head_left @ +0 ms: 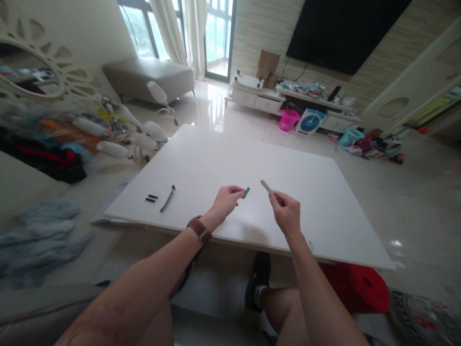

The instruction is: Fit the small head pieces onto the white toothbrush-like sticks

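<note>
Currently both hands are raised over a white surface (223, 154), each with a small thing in its grip. The left hand (226, 199) has its fingers clamped on a green chip (246, 193), which juts out past the fingertips toward the right. The right hand (288, 211) has its fingers clamped on a grey strip (265, 186); the strip's far end points away and to the left, toward the chip. The two are near each other but apart, with bare surface showing between them.

On the left part of the surface lie a dark, slim tool (167, 198), set at a slant, and, just beside it, two short black pieces (151, 198). A brown watch (199, 228) is strapped round the left wrist.

Beyond the surface's left edge stands a lamp (156, 130) with several white shades. Across the floor, a pink basket (289, 120) sits just beside a blue-and-white fan (310, 122), both below a large black screen (342, 33) on the wall.
</note>
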A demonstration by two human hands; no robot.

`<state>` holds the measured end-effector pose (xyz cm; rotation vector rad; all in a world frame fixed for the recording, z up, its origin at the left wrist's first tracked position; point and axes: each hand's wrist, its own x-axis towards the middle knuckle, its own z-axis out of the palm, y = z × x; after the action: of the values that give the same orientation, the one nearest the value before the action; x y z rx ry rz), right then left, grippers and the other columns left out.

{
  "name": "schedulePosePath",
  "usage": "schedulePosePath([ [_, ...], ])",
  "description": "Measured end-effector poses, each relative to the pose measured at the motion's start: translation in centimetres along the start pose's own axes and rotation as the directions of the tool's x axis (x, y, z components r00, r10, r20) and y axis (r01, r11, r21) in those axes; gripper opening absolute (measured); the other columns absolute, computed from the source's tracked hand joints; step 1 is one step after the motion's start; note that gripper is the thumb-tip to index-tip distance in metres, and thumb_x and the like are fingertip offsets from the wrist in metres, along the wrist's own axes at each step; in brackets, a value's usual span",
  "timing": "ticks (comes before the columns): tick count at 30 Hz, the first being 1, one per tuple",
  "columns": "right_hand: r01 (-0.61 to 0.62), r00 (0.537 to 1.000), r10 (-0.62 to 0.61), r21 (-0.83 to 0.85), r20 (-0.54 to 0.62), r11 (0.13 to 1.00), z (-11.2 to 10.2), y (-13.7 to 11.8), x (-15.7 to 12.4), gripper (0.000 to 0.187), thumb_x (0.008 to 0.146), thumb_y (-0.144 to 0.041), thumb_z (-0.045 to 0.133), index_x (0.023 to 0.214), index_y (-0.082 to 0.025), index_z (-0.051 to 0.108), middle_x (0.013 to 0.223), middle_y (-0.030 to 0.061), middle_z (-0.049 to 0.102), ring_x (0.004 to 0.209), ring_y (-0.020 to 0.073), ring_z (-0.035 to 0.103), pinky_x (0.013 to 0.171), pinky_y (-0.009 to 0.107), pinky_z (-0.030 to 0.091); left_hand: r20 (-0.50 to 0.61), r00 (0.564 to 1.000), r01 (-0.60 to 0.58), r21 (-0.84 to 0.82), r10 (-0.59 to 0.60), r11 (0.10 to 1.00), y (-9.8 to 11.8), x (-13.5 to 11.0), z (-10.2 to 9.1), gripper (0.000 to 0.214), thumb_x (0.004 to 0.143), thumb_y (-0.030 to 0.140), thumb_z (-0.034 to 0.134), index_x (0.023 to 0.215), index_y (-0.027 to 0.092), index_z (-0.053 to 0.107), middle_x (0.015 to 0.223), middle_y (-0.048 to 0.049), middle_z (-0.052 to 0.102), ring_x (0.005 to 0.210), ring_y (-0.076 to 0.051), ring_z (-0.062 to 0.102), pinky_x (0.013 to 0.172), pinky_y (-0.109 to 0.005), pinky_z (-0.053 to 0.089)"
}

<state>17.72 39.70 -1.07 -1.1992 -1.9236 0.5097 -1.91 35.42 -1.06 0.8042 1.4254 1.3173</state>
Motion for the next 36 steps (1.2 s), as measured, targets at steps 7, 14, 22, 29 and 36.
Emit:
schedulePosePath([
  [7,0.05,0.975,-0.058,0.04,0.212,0.998,0.21,-0.23,-0.22,0.029,0.093,-0.04,0.06,0.092,-0.018,0.079,0.07,0.002,0.068,0.057,0.012,0.05,0.057,0.025,0.037,0.02,1.0,0.003,-0.001,-0.003,1.0,-0.03,-0.09,0.2,0.015,0.072,0.027,0.065,0.077,0.015,0.072,0.071,-0.0035,0.065,0.061,-0.011,0.048,0.056,-0.026,0.037],
  [14,0.069,0.976,-0.076,0.041,0.203,0.997,0.1,-0.29,-0.2,0.03,0.093,-0.041,0.058,0.093,-0.018,0.079,0.072,0.0023,0.069,0.058,0.0124,0.052,0.058,0.025,0.038,0.027,1.0,0.008,0.004,-0.008,1.0,0.18,-0.26,0.27,0.016,0.072,0.027,0.065,0.079,0.014,0.072,0.074,-0.0042,0.066,0.061,-0.011,0.048,0.058,-0.026,0.037],
  [22,0.015,0.995,-0.014,0.0,0.096,1.0,0.33,-0.25,-0.14,0.031,0.094,-0.039,0.057,0.094,-0.017,0.078,0.076,0.004,0.071,0.06,0.0137,0.054,0.06,0.025,0.039,0.02,0.999,0.028,-0.003,-0.028,1.0,-0.01,-0.19,0.22,0.018,0.073,0.028,0.065,0.081,0.013,0.072,0.076,-0.0051,0.066,0.062,-0.011,0.049,0.057,-0.026,0.037],
  [29,0.0,0.998,0.002,-0.032,0.064,0.999,0.54,-0.44,-0.22,0.029,0.094,-0.038,0.057,0.093,-0.017,0.078,0.077,0.0041,0.071,0.061,0.0138,0.055,0.061,0.026,0.039,0.008,0.999,0.033,0.013,-0.033,0.999,0.39,-0.41,0.24,0.017,0.073,0.027,0.064,0.079,0.014,0.072,0.075,-0.0047,0.067,0.064,-0.012,0.051,0.058,-0.026,0.037],
  [36,0.095,0.975,-0.089,-0.022,0.205,0.995,0.55,-0.47,-0.35,0.027,0.095,-0.037,0.057,0.093,-0.019,0.077,0.078,0.0038,0.071,0.062,0.0142,0.056,0.062,0.026,0.04,0.005,1.0,0.018,0.01,-0.018,1.0,0.51,-0.43,0.15,0.015,0.072,0.025,0.064,0.077,0.013,0.072,0.076,-0.0051,0.067,0.063,-0.012,0.051,0.059,-0.026,0.039],
])
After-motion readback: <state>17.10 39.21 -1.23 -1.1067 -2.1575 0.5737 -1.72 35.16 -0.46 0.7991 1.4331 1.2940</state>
